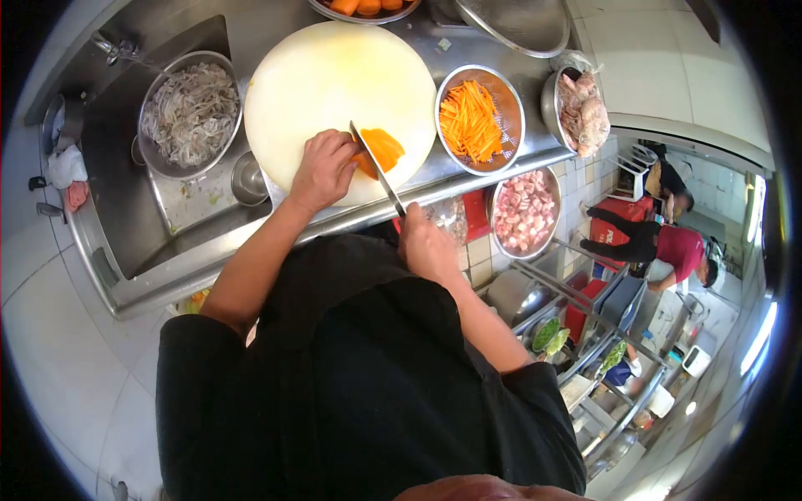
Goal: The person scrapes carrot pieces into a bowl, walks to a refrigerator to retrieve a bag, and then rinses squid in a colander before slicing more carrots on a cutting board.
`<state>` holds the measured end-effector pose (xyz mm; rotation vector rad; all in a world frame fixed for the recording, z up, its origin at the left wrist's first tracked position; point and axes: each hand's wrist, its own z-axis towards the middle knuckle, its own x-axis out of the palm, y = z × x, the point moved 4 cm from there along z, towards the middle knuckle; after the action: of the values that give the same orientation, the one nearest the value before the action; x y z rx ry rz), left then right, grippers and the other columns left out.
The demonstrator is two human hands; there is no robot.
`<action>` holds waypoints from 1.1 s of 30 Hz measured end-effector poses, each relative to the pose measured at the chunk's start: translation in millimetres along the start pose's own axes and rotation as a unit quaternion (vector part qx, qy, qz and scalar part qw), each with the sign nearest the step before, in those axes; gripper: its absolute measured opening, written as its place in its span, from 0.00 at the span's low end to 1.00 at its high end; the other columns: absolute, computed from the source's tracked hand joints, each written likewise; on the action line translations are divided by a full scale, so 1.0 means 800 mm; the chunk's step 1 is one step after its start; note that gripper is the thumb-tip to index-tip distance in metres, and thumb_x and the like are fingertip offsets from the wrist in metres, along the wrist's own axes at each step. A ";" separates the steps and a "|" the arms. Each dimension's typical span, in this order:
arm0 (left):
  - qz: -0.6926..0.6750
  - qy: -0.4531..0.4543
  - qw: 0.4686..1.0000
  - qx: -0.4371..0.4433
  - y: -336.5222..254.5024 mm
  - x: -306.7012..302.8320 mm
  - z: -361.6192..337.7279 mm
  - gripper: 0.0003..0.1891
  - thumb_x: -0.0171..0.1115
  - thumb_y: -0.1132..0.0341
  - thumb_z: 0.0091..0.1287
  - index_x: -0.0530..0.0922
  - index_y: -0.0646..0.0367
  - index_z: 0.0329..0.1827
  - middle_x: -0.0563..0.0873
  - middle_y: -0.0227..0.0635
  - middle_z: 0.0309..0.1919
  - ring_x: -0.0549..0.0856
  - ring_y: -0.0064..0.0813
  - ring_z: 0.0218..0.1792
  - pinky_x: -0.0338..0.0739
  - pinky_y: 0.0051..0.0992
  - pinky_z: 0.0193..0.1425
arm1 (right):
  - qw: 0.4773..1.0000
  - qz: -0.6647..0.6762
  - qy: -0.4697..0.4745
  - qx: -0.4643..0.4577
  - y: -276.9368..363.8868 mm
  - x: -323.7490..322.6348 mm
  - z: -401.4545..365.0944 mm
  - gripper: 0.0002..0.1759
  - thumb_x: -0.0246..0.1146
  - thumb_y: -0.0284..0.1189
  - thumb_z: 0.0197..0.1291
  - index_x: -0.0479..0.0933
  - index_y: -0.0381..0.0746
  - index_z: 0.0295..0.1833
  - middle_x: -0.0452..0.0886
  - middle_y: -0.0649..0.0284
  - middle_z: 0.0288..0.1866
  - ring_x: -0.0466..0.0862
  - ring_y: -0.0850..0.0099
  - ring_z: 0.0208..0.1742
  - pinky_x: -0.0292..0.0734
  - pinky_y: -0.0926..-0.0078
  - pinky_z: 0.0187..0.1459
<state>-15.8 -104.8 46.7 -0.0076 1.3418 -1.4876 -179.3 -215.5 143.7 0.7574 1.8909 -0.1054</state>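
Observation:
On the round white cutting board lie sliced orange carrot pieces. My left hand rests on the board with its fingers curled against the carrot, left of the blade; the part beneath the fingers is hidden. My right hand is wrapped round the handle of a kitchen knife. The blade slants up and left across the carrot, its tip near my left fingertips. Right of the board stands a perforated metal colander with carrot strips in it.
Left, a sink holds a bowl of pale strips under a running faucet. Diced meat fills a bowl below the counter edge. A bowl of raw poultry stands far right. Another person bends in the background.

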 end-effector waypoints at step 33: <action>-0.037 -0.054 0.998 -0.007 0.014 -0.003 -0.002 0.13 0.71 0.73 0.56 0.82 0.61 0.45 0.82 0.41 0.48 0.78 0.48 0.55 0.72 0.42 0.63 | 0.999 0.042 0.008 -0.011 -0.014 0.029 0.047 0.10 0.58 0.27 0.66 0.68 0.34 0.46 0.84 0.37 0.33 0.85 0.39 0.40 0.79 0.43 0.44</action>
<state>-7.8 -99.6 39.6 -0.1456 1.2748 -1.5178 -160.9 -228.9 104.0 0.8234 1.8689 -0.0263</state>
